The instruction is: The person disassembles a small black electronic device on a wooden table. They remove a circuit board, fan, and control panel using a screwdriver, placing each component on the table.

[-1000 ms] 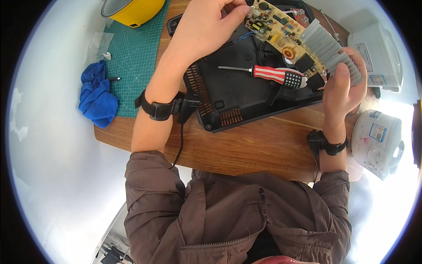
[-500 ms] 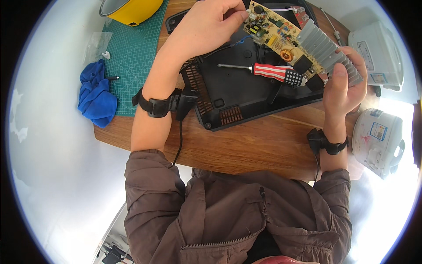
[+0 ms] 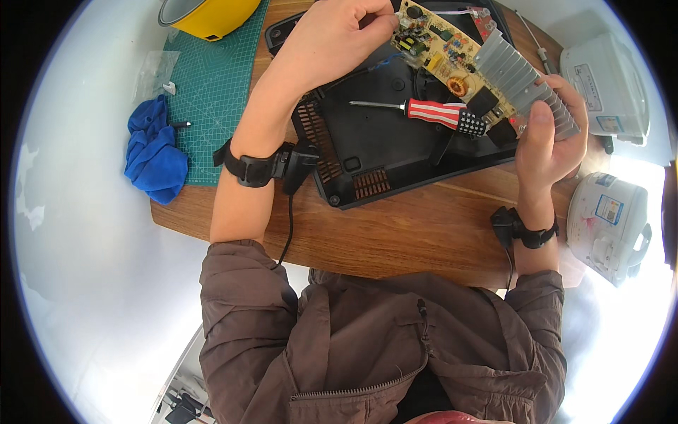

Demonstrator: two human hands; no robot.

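A tan circuit board (image 3: pixel 450 60) with a finned grey heat sink (image 3: pixel 519 78) is held tilted above a black plastic housing (image 3: pixel 385 141). My right hand (image 3: pixel 554 138) grips the heat sink end, thumb on top and fingers behind. At the board's upper left corner, my left hand (image 3: pixel 339 42) has thumb and forefinger pinched together; what lies between them is hidden. Blue wires (image 3: pixel 387 62) run below the board's left end. Under the board, a screwdriver (image 3: pixel 438 114) with a red, white and blue starred handle lies in the housing, its shaft pointing left.
A green cutting mat (image 3: pixel 212 99) carries part of a blue cloth (image 3: pixel 155 152), a clear plastic bag (image 3: pixel 154 74) and a yellow pot (image 3: pixel 212 20). Two white appliances (image 3: pixel 611 226) stand along the right side. The wooden table's (image 3: pixel 395 237) front edge is near me.
The board and heat sink have shifted very slightly left, along with my right hand. My left hand stays pinched at the board's corner.
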